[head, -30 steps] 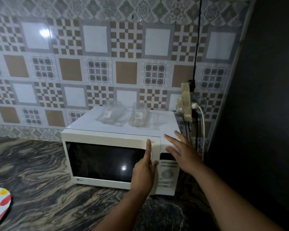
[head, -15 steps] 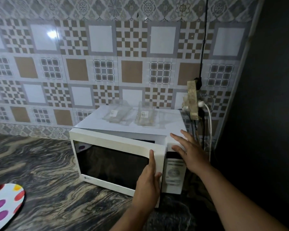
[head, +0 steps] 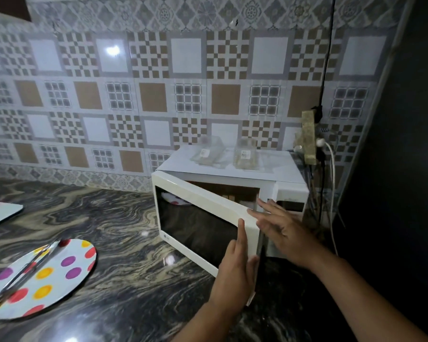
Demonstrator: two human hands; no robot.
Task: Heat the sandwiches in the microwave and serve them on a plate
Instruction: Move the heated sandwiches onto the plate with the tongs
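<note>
While the microwave door [head: 203,223] stands partly swung out, scene runs left to right like this. Far left edge: a white board [head: 0,214] with something pink on it, cut off by the frame. Nearer, on the dark marbled counter [head: 124,243], a polka-dot plate [head: 59,272] lies flat, with metal tongs [head: 26,270] resting across it — handles toward the lower left.

White microwave [head: 289,188] sits against the tiled wall [head: 158,95]. Two sandwiches in clear plastic packs lie side by side on its top: left sandwich pack [head: 208,154], right sandwich pack [head: 245,155], near each other, not touching as far as I can tell. Cavity is dim; contents can't be made out.

Left hand [head: 235,272] grips the free edge of the door — fingers straight and together, flat on the outer face, pointing up, thumb tucked round the edge toward the inner side. Narrow pinch on the door edge, forearm coming up from the bottom of the frame.

Right hand [head: 282,228] is spread flat, fingers apart and extended toward the upper left, holding nothing; fingertips reach over the door's top corner, just in front of the control panel [head: 288,206]. Whether they actually touch the door is unclear. Forearm enters from the lower right.

Right of the microwave, a wall socket block [head: 309,137] with a white plug and cables hanging down.
</note>
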